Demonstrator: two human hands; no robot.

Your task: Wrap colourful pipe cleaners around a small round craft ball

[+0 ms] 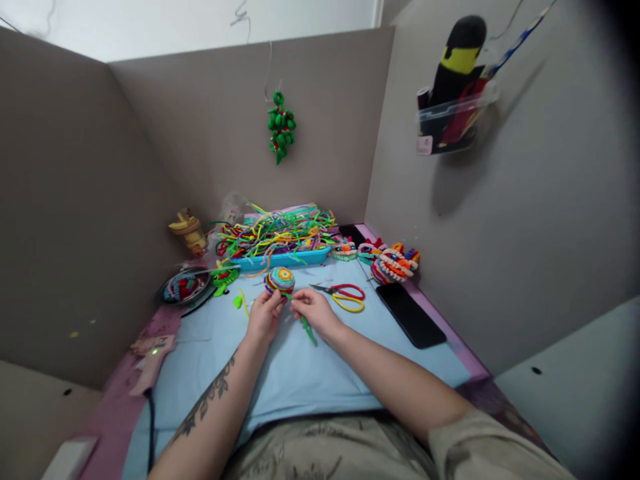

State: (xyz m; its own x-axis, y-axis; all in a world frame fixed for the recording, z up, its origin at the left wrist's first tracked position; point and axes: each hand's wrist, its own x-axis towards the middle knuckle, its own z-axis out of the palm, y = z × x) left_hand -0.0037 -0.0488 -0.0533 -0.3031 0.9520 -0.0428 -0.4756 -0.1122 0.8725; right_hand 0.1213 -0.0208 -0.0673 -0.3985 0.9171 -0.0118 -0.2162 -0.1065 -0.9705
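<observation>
My left hand [266, 312] is closed on the lower left side of a round, striped ball [279, 279] that looks made of coloured pipe cleaners, with a yellow centre on top. My right hand [314, 311] pinches a green pipe cleaner [309, 329] at the ball's lower edge; its loose end hangs down below the fingers. Just right of my right hand lie scissors [345, 295] with one red and one yellow handle. Left of the ball are a short yellow strip [244, 303] and a small bright green piece [237, 302].
Behind my hands stands a blue tray [287, 259] heaped with colourful pipe cleaners [280, 230]. At right are a phone [411, 316] and several striped pieces [394, 264]. A dark bowl [186, 288] and a pink glue gun [153, 363] sit at left. Grey partitions [240, 120] enclose the table.
</observation>
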